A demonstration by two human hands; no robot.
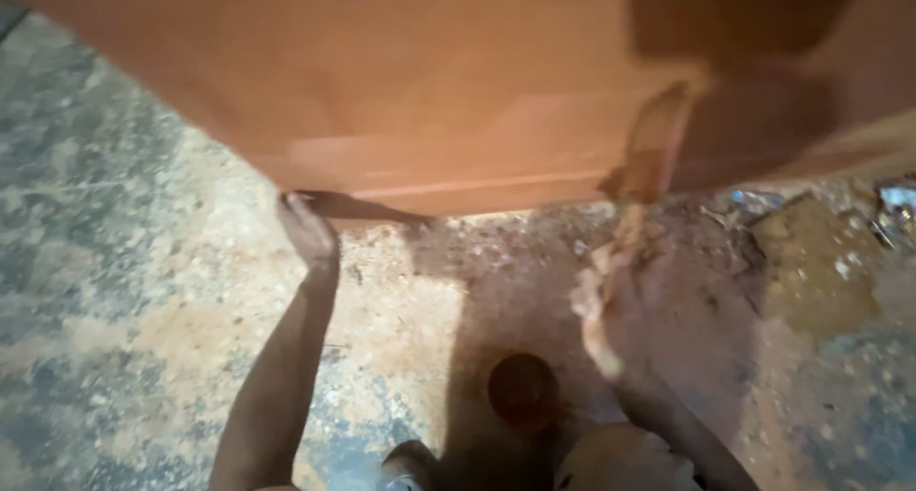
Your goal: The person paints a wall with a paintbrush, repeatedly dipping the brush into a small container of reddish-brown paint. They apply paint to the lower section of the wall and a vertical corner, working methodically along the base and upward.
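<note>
Woodwork fills the far half of our view: a large orange-brown wooden panel (420, 90), its near edge hanging just above the dusty concrete floor (124, 262). Our left hand (307, 229) is hooked under that edge at the left, fingers curled around the underside and gripping it. Our right hand (611, 310) is blurred with motion below the panel's right part; it looks closed around a thin brush-like tool (649, 157) that reaches up to the panel face, though we cannot tell the grip for certain. A dark round tin (523, 388) stands near us on the floor, between our arms, and scraps of debris (821, 252) lie at the right. We judge the risks plain: with only one hand bearing it, the panel could slip and pinch the left fingers, and a careless knee could tip the tin.
</note>
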